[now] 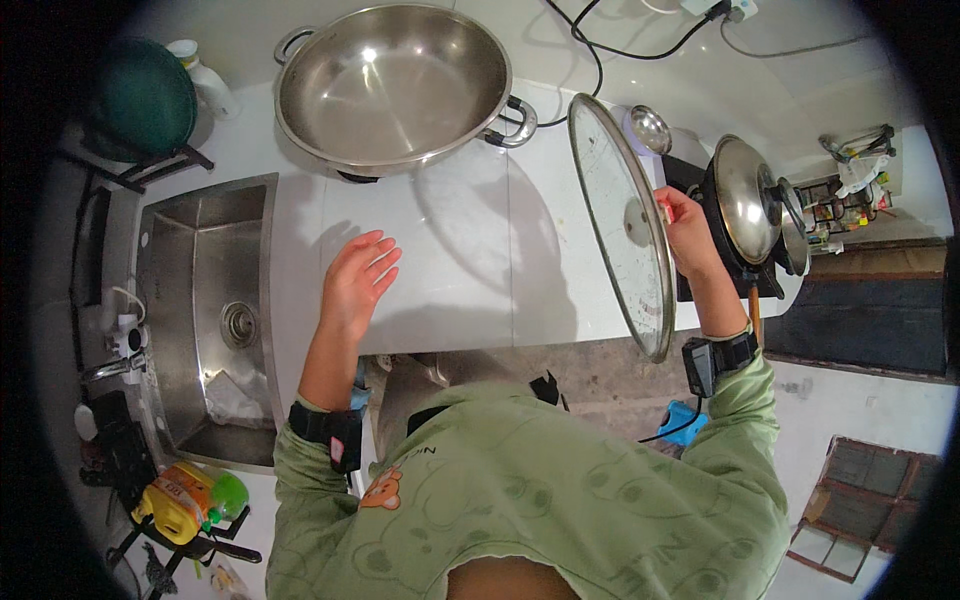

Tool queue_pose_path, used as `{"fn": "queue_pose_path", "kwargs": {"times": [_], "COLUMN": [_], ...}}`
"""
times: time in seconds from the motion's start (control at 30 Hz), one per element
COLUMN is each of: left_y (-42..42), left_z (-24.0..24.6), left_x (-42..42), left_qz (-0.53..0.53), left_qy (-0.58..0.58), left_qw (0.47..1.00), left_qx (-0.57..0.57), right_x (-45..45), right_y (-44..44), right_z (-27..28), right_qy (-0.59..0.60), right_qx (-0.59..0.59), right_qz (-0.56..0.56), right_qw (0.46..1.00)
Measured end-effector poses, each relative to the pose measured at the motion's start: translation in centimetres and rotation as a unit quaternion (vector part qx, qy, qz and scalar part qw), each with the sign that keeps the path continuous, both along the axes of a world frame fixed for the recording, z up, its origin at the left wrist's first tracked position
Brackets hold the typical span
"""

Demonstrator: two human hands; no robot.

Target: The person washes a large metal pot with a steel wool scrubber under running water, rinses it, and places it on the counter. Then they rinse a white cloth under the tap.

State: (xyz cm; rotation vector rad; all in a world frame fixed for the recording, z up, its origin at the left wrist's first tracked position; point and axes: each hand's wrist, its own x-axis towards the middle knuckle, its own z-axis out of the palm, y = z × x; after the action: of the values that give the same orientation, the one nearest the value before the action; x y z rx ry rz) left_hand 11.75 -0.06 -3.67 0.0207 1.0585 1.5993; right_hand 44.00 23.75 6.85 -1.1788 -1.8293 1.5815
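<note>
My right hand (686,229) grips the knob of a large glass pot lid (615,232) with a metal rim, holding it tilted nearly on edge over the right part of the white counter (450,255). Bare, with fingers apart and slightly curled, my left hand (360,281) hovers over the counter's left part and holds nothing. Beyond both hands, at the back, a wide stainless steel pan (397,90) with two loop handles sits tilted in view; its inside looks empty.
On the left is a steel sink (210,300) with a whitish bag in it. A lidded wok (746,202) stands at the right, near a small metal bowl (649,129). Black cables (600,60) hang behind. Yellow and green bottles (180,502) lie at the lower left.
</note>
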Motion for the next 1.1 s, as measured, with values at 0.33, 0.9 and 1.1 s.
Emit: {"fn": "queue_pose_path", "kwargs": {"times": [0.33,0.9,1.1], "left_y": [0.3,0.9,-0.8], "left_z": [-1.0,-1.6,-1.8], "left_x": [-0.6,-3.9,-4.8], "left_qz": [-0.005,-0.012,0.025], "left_qy": [0.000,-0.003,-0.004], "left_qw": [0.999,1.000,1.000], "left_qx": [0.039,0.006,0.009], "right_x": [-1.5,-11.0,-26.5], "right_y": [-1.5,-2.9,2.0], "right_z": [2.7,7.0,5.8], "right_qy": [-0.043,-0.212,-0.267], "right_qx": [0.045,0.377,0.535], "right_qz": [0.027,0.115,0.196], "right_qw": [0.998,0.894,0.777]}}
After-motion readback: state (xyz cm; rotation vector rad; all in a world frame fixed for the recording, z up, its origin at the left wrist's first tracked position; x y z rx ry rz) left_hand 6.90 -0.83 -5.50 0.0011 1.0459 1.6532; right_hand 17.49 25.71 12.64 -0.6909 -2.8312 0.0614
